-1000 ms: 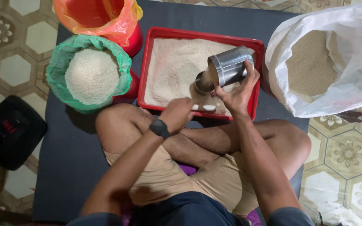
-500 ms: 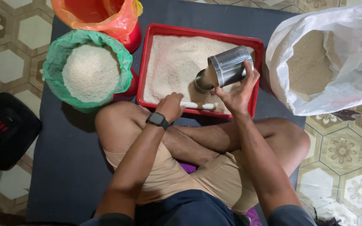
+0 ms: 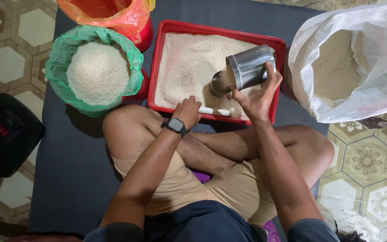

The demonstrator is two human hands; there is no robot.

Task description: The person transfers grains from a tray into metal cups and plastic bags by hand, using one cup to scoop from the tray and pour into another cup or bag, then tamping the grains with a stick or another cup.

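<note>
1. The floor (image 3: 5,67) is tiled in hexagons, cream and pale green with brown borders; several tiles carry a flower-like motif; the pattern shows at the left edge, the top left corner and the right side.
2. A dark grey mat (image 3: 72,170) is spread over the tiles; it runs from the top of the view down the middle and covers most of the centre.
3. A black box-like object (image 3: 5,134) with small red marks sits at the left, partly on the tiles and just beside the mat's edge.
4. The light is soft and even; shadows are faint; no wall or window is in view.
</note>
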